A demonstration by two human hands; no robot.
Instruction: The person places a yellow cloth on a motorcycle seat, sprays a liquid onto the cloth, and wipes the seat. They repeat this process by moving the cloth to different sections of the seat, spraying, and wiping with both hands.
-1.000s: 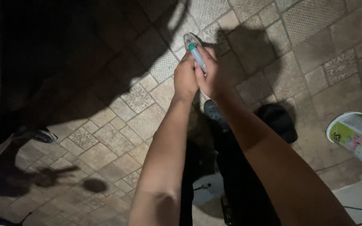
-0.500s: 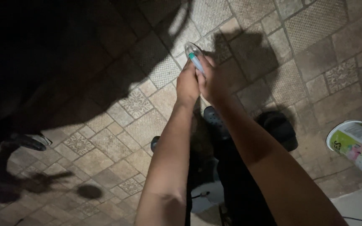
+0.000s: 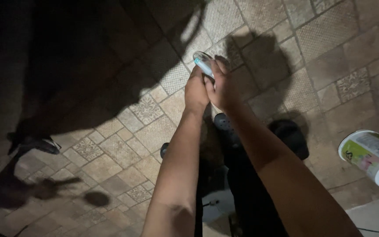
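Seen from above, over a patterned tiled floor [image 3: 110,149] half in shadow, the left hand [image 3: 196,91] and right hand [image 3: 223,87] meet at arm's length, both clasped around a small pale blue tube [image 3: 204,64]. The tube's long axis runs diagonally, its free end pointing up and to the left, away from the person, beyond the fingertips. Far right, on the floor, a white tub [image 3: 372,157] lies tilted, its green and white label facing up.
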